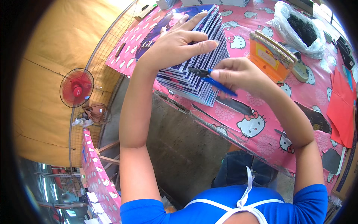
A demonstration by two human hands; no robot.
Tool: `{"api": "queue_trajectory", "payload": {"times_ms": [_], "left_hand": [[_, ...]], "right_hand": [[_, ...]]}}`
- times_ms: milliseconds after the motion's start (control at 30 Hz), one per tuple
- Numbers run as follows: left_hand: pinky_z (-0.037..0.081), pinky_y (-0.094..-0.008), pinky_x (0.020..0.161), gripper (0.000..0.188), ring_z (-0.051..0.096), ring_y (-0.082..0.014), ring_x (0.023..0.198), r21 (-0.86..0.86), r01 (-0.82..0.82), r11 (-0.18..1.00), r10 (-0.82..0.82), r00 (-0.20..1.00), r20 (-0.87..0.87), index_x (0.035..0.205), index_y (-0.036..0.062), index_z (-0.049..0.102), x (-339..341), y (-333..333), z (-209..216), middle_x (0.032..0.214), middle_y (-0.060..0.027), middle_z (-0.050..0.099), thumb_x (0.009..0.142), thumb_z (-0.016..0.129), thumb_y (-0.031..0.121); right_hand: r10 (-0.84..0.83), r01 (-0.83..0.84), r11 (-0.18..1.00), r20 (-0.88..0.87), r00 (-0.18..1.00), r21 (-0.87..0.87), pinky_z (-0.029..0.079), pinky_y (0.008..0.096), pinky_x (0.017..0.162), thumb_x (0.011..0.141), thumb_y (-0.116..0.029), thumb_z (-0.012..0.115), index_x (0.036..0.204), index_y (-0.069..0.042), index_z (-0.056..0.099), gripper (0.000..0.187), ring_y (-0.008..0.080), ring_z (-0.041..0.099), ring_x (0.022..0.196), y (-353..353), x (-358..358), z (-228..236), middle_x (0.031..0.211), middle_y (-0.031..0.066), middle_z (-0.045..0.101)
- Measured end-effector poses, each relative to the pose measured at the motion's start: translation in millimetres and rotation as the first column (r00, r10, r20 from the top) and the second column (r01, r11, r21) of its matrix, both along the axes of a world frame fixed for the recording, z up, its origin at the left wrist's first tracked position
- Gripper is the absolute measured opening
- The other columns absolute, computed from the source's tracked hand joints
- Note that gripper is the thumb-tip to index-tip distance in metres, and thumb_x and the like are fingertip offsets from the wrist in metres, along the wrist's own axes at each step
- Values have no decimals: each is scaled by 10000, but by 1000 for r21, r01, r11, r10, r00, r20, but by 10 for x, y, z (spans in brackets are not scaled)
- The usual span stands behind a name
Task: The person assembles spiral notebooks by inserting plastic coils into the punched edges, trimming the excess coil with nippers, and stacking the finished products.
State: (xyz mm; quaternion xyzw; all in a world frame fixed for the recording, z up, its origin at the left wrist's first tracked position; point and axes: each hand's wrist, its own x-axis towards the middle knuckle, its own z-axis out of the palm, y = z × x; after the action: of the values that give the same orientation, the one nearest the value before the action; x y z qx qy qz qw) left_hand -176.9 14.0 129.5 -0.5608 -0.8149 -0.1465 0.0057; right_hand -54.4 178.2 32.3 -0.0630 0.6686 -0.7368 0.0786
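Observation:
A stack of spiral-bound notebooks (186, 83) stands in a staggered pile at the near edge of the table. My left hand (179, 44) lies on top of it, fingers spread and thumb stretched out across the row of spiral bindings. In my right hand (238, 74) is a pair of pliers (225, 88) with blue handles. Their dark jaws point left and reach the end of a binding near the front of the stack. Whether the jaws grip the wire I cannot tell. The top notebook's dark purple cover is partly hidden by my left hand.
Pink patterned sheeting, torn in places, covers the table (261, 100). An orange box (266, 59), a tape roll (300, 71) and a plastic bag (287, 18) of black spiral wires stand to the right. Red sheets (341, 108) lie farther right. A red fan (77, 88) is at left.

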Motion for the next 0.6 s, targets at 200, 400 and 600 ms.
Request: {"api": "queue_trajectory", "payload": {"times_ms": [200,400,600], "left_hand": [[310,-404,1070,400,391,-338,1327,77,20,997,-20,1000,-8,960,124,710,-27,-26,-43,1488,-178,339,845,624,497],[196,-393,1119,317,261,-292,1390,-8,57,998,-58,998,-37,910,43,674,32,-15,16,1487,-164,337,891,617,354],[204,-403,1110,311,245,-293,1393,-77,72,994,-69,997,31,852,42,648,26,-25,41,1517,-150,294,890,612,349]], "right_hand": [[-25,688,662,-908,418,298,500,378,733,707,-297,774,1008,-47,626,417,278,617,847,-53,58,-118,895,102,628],[187,-172,982,275,943,-79,529,334,664,806,-382,733,1016,-6,633,442,181,673,723,86,-22,64,775,111,684],[-85,486,803,-740,667,346,516,359,686,796,-360,735,1000,-28,628,404,245,655,758,-64,122,-187,815,126,670]]}}
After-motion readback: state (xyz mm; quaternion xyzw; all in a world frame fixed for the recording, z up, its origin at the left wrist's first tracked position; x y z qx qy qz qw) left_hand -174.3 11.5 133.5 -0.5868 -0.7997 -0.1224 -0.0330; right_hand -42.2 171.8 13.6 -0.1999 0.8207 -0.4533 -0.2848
